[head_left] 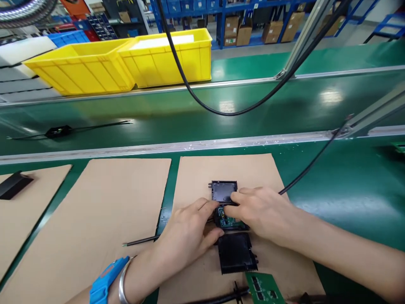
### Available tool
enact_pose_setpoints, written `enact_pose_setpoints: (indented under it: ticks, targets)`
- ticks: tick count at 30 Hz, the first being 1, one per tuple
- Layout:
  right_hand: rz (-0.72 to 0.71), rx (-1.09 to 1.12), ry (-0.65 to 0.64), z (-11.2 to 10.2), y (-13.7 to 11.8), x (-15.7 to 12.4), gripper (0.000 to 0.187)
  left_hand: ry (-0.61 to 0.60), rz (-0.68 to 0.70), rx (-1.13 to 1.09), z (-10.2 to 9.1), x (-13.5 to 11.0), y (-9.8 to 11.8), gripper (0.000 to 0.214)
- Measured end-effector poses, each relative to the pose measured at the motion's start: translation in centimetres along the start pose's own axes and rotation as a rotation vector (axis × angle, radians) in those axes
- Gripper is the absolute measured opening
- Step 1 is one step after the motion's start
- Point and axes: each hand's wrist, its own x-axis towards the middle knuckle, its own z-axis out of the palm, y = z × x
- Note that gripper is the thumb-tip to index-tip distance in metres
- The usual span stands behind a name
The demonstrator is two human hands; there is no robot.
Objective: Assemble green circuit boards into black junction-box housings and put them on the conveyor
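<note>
Both my hands meet over a small black housing with a green circuit board (228, 221) inside it, on a brown cardboard sheet (196, 177). My left hand (186, 236) pinches the housing's left side with thumb and fingers curled. My right hand (262, 213) presses on it from the right, fingers bent over its top. An empty black housing half (224, 191) lies just beyond my fingers. A ribbed black cover (236, 252) lies just in front. A thin black wire (141, 241) runs out to the left under my left hand.
A second green circuit board (264, 288) lies at the near edge. More cardboard sheets (104, 219) lie to the left, one bearing a black part (14, 185). A green conveyor belt (202, 114) carries a wired black unit (58, 131). Two yellow bins (126, 63) stand beyond; a black cable (221, 110) hangs overhead.
</note>
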Motion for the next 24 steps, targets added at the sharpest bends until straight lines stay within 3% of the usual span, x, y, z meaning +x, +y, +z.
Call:
enact_pose_setpoints:
  ticks: [6,9,13,19,24]
  targets:
    - [0.052,0.043,0.044,0.1,-0.2,0.5,0.009,-0.025,-0.014,-0.101,-0.8,-0.2,-0.2,0.046]
    - [0.067,0.067,0.100,1.0,-0.3,0.4,0.007,-0.071,-0.054,-0.114,-1.4,-0.1,-0.5,0.033]
    - [0.077,0.082,0.154,2.0,-0.5,0.3,0.011,-0.056,0.024,0.108,-0.9,0.0,-0.3,0.020]
    - [0.074,0.124,0.210,2.5,-0.3,0.2,0.012,0.176,0.188,0.392,0.6,-0.5,0.4,0.020]
    - [0.070,0.139,0.230,3.0,-0.1,0.3,0.012,0.130,0.237,0.634,1.1,-0.6,1.0,0.023]
